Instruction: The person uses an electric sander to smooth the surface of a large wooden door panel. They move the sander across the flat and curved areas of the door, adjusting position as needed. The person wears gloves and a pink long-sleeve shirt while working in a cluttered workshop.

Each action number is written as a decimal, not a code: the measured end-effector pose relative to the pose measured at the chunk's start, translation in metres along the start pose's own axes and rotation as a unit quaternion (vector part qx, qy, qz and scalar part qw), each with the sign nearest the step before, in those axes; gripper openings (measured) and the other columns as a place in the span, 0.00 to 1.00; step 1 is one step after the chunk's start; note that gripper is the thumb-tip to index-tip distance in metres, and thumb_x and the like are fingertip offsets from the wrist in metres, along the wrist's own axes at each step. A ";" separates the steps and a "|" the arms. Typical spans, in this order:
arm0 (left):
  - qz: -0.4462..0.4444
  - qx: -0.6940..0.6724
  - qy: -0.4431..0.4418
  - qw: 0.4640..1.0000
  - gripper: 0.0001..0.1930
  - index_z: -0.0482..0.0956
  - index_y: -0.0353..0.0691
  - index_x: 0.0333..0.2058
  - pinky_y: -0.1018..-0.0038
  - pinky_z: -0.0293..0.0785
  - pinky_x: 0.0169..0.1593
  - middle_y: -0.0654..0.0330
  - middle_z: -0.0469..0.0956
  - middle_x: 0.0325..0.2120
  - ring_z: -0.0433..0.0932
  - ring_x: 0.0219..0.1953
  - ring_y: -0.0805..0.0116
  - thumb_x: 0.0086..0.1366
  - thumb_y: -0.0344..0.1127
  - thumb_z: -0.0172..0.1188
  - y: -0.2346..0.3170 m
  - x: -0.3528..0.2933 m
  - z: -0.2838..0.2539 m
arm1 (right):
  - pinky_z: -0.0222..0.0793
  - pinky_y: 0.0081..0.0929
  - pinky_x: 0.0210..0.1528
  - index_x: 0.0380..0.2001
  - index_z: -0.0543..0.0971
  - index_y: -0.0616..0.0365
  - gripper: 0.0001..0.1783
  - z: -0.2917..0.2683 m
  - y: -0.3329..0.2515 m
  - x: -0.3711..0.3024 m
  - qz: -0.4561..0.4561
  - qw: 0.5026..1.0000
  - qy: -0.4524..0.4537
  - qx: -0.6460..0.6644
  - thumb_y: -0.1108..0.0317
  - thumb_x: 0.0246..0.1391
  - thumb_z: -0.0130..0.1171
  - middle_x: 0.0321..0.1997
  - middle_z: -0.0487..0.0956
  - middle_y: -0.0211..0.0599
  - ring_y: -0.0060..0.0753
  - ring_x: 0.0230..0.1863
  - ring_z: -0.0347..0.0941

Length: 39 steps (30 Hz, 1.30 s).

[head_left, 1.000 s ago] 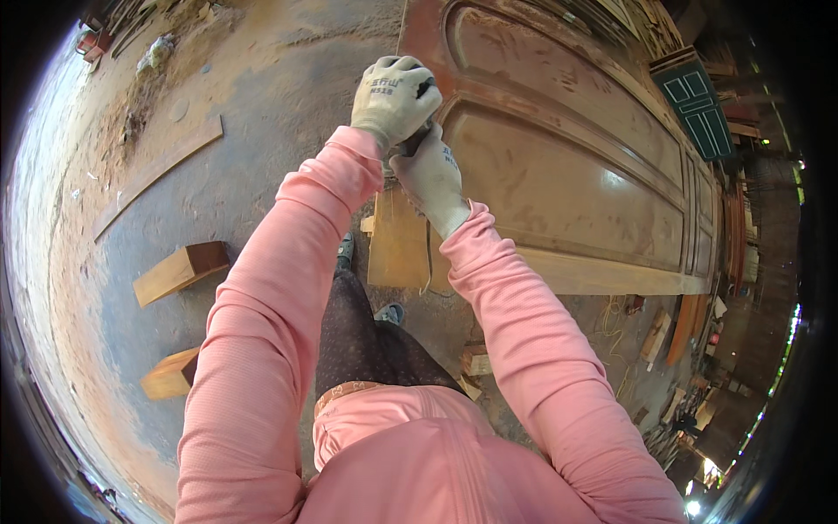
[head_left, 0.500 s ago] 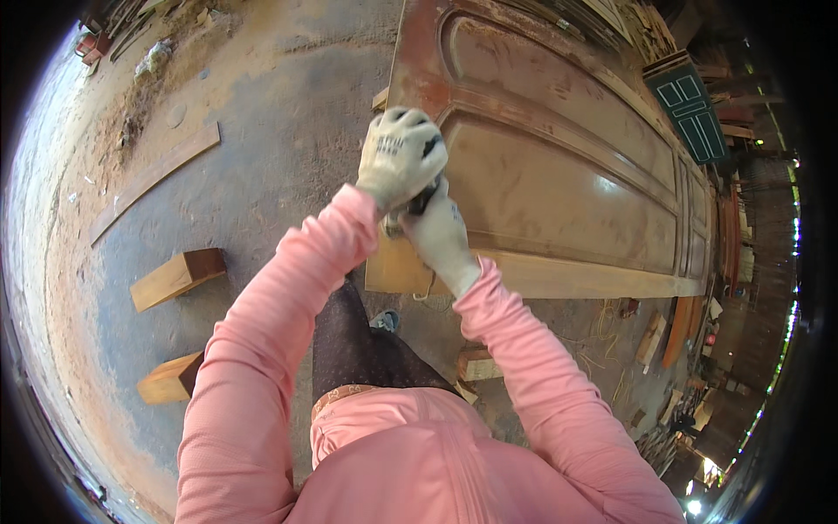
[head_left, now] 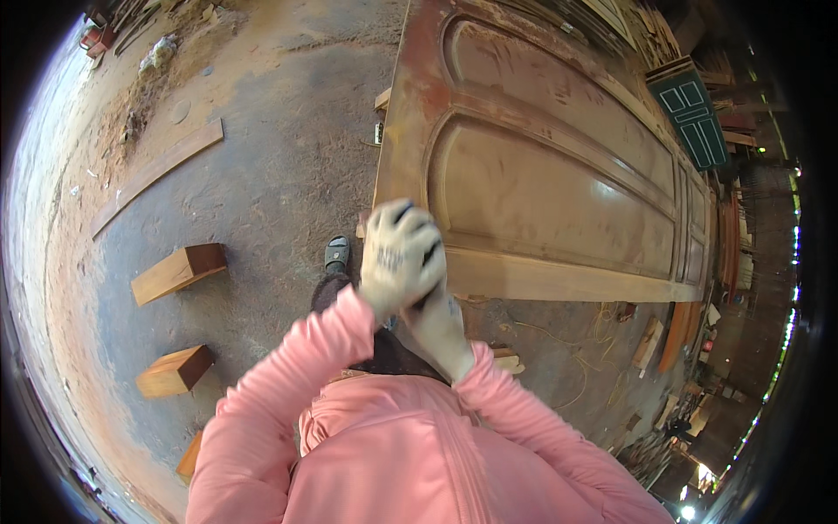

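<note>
My left hand (head_left: 400, 260), in a white work glove with dark patches, is closed at the near left corner of a large brown panelled wooden door (head_left: 559, 201). Tight below it, my right hand (head_left: 439, 334), gloved the same way, is also closed. The two hands press together, and whatever lies inside them is hidden; only a dark sliver shows between them. Pale dust and smears cover the door's face, while its near edge (head_left: 559, 281) is bare light wood.
Wooden blocks (head_left: 179, 272) stand on the dusty floor at left, beyond them a long thin board (head_left: 157, 179). A dark green panelled door (head_left: 690, 113) leans at far right among stacked timber. Cord-like strands (head_left: 580, 367) lie at right. My sandalled foot (head_left: 337, 253) is near the door's corner.
Both hands, still together, have come down toward my body, from the door's left end to its near corner. My sandalled foot now shows farther left and forward.
</note>
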State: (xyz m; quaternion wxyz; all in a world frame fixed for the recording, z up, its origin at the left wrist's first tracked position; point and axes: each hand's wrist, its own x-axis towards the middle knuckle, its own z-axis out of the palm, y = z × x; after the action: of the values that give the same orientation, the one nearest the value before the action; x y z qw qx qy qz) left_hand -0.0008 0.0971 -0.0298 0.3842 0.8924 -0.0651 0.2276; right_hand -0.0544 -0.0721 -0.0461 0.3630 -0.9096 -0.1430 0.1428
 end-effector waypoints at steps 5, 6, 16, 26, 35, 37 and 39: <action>-0.017 0.009 0.004 1.000 0.08 0.86 0.43 0.31 0.47 0.71 0.63 0.58 0.83 0.44 0.76 0.58 0.48 0.56 0.40 0.68 -0.006 0.020 -0.013 | 0.80 0.61 0.47 0.74 0.60 0.64 0.47 -0.014 -0.039 0.030 0.060 0.998 -0.025 0.011 0.58 0.59 0.72 0.50 0.84 0.68 0.74 0.49 0.83; -0.020 0.007 0.017 1.000 0.08 0.88 0.43 0.33 0.47 0.70 0.65 0.59 0.83 0.44 0.75 0.61 0.47 0.57 0.38 0.68 -0.021 0.046 -0.015 | 0.80 0.60 0.47 0.73 0.60 0.64 0.46 -0.016 -0.049 0.060 0.071 0.997 -0.030 0.006 0.58 0.59 0.71 0.50 0.84 0.69 0.74 0.49 0.83; 0.057 0.114 0.041 0.991 0.11 0.87 0.44 0.37 0.52 0.77 0.61 0.57 0.86 0.47 0.80 0.54 0.47 0.64 0.42 0.60 -0.170 0.237 0.008 | 0.78 0.62 0.53 0.60 0.70 0.61 0.32 -0.013 -0.073 0.293 0.051 0.998 0.031 -0.013 0.48 0.65 0.64 0.46 0.86 0.65 0.71 0.50 0.83; -0.021 -0.030 -0.023 0.999 0.09 0.88 0.47 0.32 0.45 0.67 0.66 0.63 0.85 0.44 0.75 0.61 0.46 0.52 0.39 0.70 0.045 0.010 -0.010 | 0.80 0.59 0.47 0.75 0.59 0.60 0.45 -0.037 -0.019 -0.009 0.008 1.000 -0.011 -0.025 0.58 0.61 0.69 0.46 0.86 0.62 0.69 0.46 0.84; 0.002 0.047 0.062 0.997 0.10 0.88 0.43 0.33 0.51 0.76 0.57 0.54 0.87 0.37 0.80 0.51 0.46 0.59 0.41 0.64 -0.090 0.178 0.029 | 0.80 0.59 0.52 0.60 0.70 0.55 0.32 -0.054 -0.033 0.211 -0.038 0.998 0.036 -0.034 0.51 0.62 0.68 0.45 0.88 0.59 0.65 0.48 0.85; 0.064 0.140 -0.007 0.988 0.11 0.89 0.43 0.34 0.52 0.78 0.56 0.53 0.87 0.40 0.81 0.51 0.45 0.62 0.41 0.61 -0.129 0.230 0.023 | 0.79 0.58 0.53 0.58 0.72 0.57 0.32 -0.046 -0.042 0.274 -0.009 0.994 0.074 -0.086 0.47 0.61 0.68 0.45 0.87 0.60 0.66 0.48 0.85; 0.054 0.139 0.044 0.988 0.12 0.89 0.43 0.34 0.52 0.78 0.56 0.53 0.87 0.42 0.81 0.49 0.44 0.65 0.41 0.59 -0.138 0.247 0.022 | 0.79 0.58 0.53 0.57 0.73 0.58 0.33 -0.043 -0.046 0.294 0.042 0.997 0.042 -0.043 0.45 0.61 0.68 0.44 0.87 0.61 0.67 0.48 0.85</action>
State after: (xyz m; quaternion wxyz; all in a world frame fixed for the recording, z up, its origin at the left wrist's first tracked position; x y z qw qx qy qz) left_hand 0.2663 0.1913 -0.0211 0.2462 0.9213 -0.0643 0.2939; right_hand 0.2240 0.0401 -0.0298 0.3231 -0.9348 -0.0952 0.1129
